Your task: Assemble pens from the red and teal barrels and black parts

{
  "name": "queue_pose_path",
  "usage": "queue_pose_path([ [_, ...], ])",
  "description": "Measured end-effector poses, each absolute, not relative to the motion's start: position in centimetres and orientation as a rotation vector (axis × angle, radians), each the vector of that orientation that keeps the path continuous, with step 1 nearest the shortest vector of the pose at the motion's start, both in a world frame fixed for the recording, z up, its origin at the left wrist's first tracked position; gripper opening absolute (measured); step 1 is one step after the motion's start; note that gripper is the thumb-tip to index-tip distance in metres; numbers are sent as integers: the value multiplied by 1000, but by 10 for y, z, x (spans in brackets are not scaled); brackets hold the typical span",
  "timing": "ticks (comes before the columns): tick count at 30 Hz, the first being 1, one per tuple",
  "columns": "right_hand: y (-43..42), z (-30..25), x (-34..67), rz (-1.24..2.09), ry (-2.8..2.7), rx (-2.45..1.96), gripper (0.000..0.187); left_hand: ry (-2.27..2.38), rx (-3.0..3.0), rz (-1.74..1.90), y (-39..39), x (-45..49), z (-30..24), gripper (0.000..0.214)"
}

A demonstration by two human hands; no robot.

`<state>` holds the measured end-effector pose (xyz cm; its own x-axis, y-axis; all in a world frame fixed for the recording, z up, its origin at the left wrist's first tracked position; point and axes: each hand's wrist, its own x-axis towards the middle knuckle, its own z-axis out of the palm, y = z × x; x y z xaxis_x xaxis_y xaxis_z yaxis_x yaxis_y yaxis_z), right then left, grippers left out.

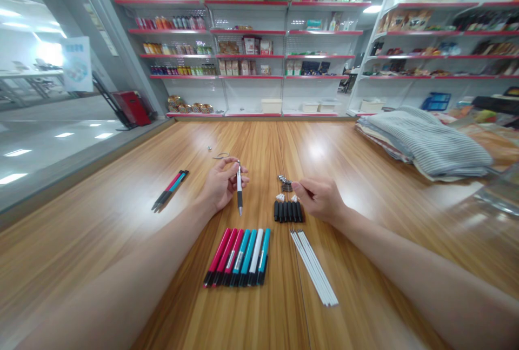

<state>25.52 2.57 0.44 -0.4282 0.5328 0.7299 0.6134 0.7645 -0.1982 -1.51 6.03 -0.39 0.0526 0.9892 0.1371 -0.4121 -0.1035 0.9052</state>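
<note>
My left hand (221, 183) is closed round a white pen barrel with a black grip (239, 188), held upright with its tip down. My right hand (320, 197) pinches something too small to make out, just beside a heap of small metal springs (285, 181). Below the springs lie small white caps (280, 197) and a row of black pen tips (287, 211). Nearer me lie a row of red, teal and white pen barrels (239, 257) and a bundle of white refills (314, 267). All rest on the wooden table (121, 220).
Two assembled pens (170, 189), red and teal, lie to the left. A small metal ring (221, 155) and a tiny bit (209, 148) sit farther back. Folded striped cloths (425, 142) are stacked at the right. Stocked store shelves (243, 42) stand behind the table.
</note>
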Motion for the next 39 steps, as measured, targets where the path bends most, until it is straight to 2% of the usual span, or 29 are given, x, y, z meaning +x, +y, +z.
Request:
queue_pose_path([
  [14, 26, 4, 254, -68, -2123, -890, 39, 784, 992, 1429, 61, -16, -5, 24],
  [23, 25, 4, 254, -60, -2109, -888, 40, 770, 998, 1452, 61, -16, -3, 33],
  [29, 26, 4, 254, -36, -2114, -890, 39, 683, 936, 1399, 59, -19, 2, 24],
  [39, 25, 5, 255, -38, -2115, -908, 41, 517, 782, 1301, 48, -20, 13, 25],
])
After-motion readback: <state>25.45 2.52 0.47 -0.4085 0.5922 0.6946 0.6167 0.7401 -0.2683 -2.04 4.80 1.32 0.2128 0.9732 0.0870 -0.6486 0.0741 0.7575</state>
